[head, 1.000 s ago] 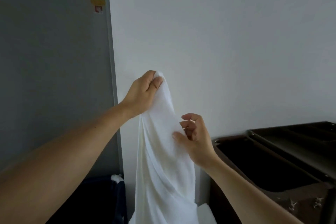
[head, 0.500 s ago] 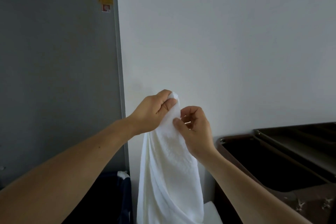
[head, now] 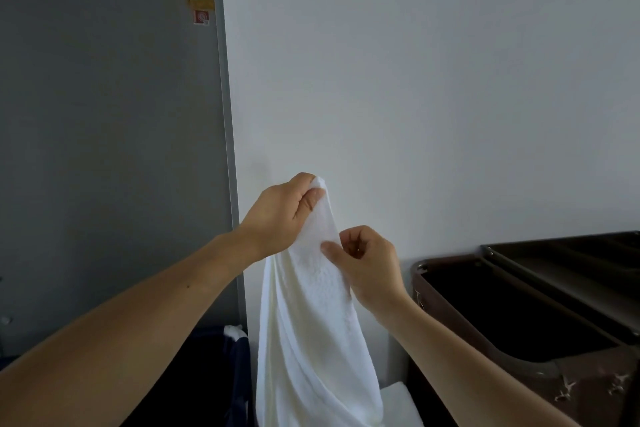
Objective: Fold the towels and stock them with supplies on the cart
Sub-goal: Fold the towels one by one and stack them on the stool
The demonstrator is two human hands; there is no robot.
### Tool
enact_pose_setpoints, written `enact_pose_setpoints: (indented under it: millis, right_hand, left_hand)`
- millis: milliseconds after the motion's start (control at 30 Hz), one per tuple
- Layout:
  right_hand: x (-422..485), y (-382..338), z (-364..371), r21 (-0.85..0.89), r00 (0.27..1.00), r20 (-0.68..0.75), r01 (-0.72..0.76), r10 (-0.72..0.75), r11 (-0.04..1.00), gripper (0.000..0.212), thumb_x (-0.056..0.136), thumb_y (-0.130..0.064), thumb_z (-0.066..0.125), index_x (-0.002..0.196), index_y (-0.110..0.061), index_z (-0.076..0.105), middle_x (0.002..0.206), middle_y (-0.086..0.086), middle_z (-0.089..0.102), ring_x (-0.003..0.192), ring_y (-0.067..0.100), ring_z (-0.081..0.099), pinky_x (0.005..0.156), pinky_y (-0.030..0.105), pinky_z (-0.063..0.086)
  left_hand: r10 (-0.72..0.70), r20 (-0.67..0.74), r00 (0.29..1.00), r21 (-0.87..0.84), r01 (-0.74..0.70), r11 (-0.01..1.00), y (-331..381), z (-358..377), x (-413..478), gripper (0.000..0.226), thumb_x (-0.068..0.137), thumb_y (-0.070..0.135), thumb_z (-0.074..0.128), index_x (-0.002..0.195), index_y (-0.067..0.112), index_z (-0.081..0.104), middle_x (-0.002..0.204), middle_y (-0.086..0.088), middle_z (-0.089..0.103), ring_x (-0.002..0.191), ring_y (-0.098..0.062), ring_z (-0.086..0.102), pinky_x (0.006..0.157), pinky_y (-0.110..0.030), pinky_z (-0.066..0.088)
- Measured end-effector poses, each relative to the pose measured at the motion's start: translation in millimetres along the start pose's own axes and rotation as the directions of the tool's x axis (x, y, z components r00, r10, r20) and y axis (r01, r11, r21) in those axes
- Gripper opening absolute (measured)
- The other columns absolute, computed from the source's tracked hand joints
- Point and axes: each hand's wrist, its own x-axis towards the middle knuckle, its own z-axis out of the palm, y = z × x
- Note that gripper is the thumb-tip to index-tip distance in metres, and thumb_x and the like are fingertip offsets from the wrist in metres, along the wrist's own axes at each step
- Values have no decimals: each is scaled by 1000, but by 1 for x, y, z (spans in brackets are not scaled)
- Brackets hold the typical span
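Right hand (head: 372,267) lowered, pinching towel (head: 311,322), left hand (head: 280,215) gripping

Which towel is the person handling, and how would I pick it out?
Start at the white wall where it meets the grey panel. In front of that edge, the left hand and right hand hold up a white towel. Unlike the flat white cloth below it, it hangs long and loose from the fingers.

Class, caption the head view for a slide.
Left hand grips the towel top; right hand pinches its edge beside the cart.
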Motion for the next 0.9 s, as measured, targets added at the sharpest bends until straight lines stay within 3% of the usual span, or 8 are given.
enact_pose_setpoints:
  millis: [67, 133, 267, 367, 433, 567, 767, 900]
  right_hand:
    - [0, 2, -2, -47, 999, 34, 33, -32, 998, 18, 70, -46, 78, 74, -34, 66, 66, -18, 60, 58, -1, 53, 57, 16, 43]
    - [1, 5, -5, -137, 988, 96, 132, -120, 982, 8, 79, -43, 79, 76, -39, 72, 95, -28, 60, 85, -5, 56, 72, 12, 41]
    - [9, 2, -7, -278, 957, 213, 253, -198, 927, 12, 93, -44, 64, 92, -37, 74, 139, -35, 36, 122, -12, 33, 84, 0, 32]
    - [15, -2, -10, -272, 956, 226, 246, -186, 930, 22, 97, -38, 61, 92, -21, 74, 108, -12, 66, 98, 9, 57, 75, 18, 39]
    - [15, -3, -14, -193, 951, 308, 90, -26, 977, 30, 96, -36, 64, 90, -7, 68, 94, 11, 67, 78, 20, 61, 71, 31, 46]
    - [8, 9, -16, -252, 902, 423, 32, 81, 967, 35, 96, -38, 62, 91, -4, 66, 97, 16, 68, 87, 33, 66, 81, 45, 54]
    - [22, 18, -37, -363, 896, 418, 15, 148, 932, 41, 100, -40, 57, 64, -21, 59, 63, -10, 56, 62, 7, 50, 67, 30, 42]
    - [61, -35, -59, -431, 962, 249, 213, -112, 877, 49, 98, -37, 60, 56, -14, 53, 47, -11, 49, 50, 2, 44, 58, 25, 37]
  left_hand:
    - [9, -10, 1000, 0, -9, 1000, 0, 0, 0, 28, 106, 31, 40, 80, 40, 39, 63, 22, 50, 54, -4, 46, 51, -13, 37]
    - [18, -17, 1000, -23, -19, 1000, 0, 0, -1, 33, 106, 29, 40, 77, 43, 39, 61, 21, 48, 52, -5, 43, 50, -13, 36]
    - [42, 26, 999, -49, -41, 998, 5, 1, -2, 23, 104, 38, 37, 83, 45, 42, 66, 20, 51, 56, -5, 46, 53, -12, 37]
    - [65, 30, 997, -44, -63, 997, 7, -1, -2, 25, 103, 38, 37, 81, 49, 41, 66, 23, 52, 56, -3, 47, 53, -10, 36]
    - [79, 41, 996, -47, -77, 996, 5, -3, -3, 25, 104, 39, 37, 81, 48, 41, 65, 20, 49, 55, -5, 44, 53, -11, 35]
    - [115, 27, 993, 14, -115, 993, 2, -4, -3, 19, 103, 43, 35, 85, 38, 39, 67, 22, 49, 56, -5, 45, 53, -10, 35]
    - [36, -173, 984, 122, -15, 992, -19, -23, 21, 23, 103, 31, 42, 81, 28, 36, 66, 18, 49, 53, -1, 45, 50, -14, 35]
    - [-62, -368, 928, 137, 120, 983, -35, -54, 64, 17, 100, 14, 46, 85, 20, 50, 69, 10, 53, 64, -10, 47, 57, -24, 30]
